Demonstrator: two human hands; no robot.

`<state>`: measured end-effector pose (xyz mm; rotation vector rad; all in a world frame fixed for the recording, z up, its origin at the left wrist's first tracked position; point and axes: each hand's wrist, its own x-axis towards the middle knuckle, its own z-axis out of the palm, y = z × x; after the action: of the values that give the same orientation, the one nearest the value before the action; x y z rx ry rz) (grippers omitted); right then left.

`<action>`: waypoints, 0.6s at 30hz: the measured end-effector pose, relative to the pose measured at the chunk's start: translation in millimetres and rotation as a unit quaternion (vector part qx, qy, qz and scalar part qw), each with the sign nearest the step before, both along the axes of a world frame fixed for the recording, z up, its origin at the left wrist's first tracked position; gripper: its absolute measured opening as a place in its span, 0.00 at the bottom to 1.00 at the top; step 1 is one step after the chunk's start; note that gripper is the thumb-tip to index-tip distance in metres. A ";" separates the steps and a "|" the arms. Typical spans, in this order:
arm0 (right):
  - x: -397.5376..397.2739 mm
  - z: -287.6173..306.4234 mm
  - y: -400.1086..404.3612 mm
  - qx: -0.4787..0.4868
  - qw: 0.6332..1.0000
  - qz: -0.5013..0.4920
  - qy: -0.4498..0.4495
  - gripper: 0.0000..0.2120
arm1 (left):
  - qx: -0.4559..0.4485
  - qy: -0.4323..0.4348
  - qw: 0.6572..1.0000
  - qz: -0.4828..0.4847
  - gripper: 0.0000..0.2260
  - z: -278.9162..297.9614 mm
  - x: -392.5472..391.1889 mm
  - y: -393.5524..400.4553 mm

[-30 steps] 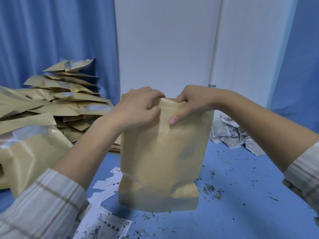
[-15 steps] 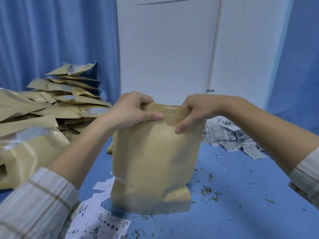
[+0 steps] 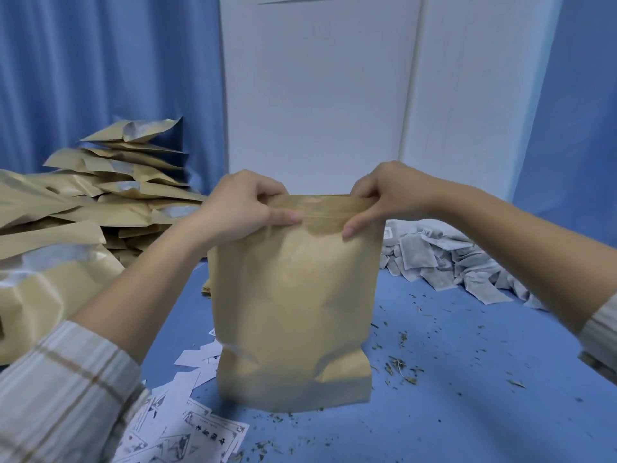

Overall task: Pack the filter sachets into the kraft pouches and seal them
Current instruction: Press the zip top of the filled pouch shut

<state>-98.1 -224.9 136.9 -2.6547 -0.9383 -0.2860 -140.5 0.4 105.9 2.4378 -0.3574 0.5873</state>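
Blue table (image 3: 467,412), curtains, white wall; left hand (image 3: 240,208), right hand (image 3: 390,195) pinch kraft pouch (image 3: 293,305) top.

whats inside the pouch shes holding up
Nothing inside shows. The pouch is opaque kraft, and its top is pinched flat between the left hand and right hand, so whatever it holds is covered. Loose sachets lie behind it.

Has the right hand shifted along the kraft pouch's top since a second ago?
Yes. The right hand moved outward from the middle to the right corner of the upright kraft pouch.
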 end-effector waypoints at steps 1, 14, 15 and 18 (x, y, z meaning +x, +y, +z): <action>0.4 -2.9 -1.1 0.053 0.998 0.020 0.010 0.14 | 0.001 0.003 1.000 0.004 0.10 0.9 0.7 1.4; 8.3 -22.7 24.4 0.142 0.987 0.049 -0.059 0.21 | 0.091 -0.027 0.994 0.047 0.14 -2.7 10.8 1.3; 8.9 -20.6 22.9 0.140 0.988 0.040 -0.051 0.21 | 0.093 -0.038 0.994 0.053 0.14 -4.8 10.6 1.4; 11.8 -16.1 18.7 0.097 0.994 0.006 -0.052 0.10 | 0.085 -0.059 0.993 0.054 0.15 -8.3 11.3 2.5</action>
<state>-86.3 -206.2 120.8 -2.4759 -0.9077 -0.4913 -129.1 2.9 97.6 2.6051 -0.3391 0.7797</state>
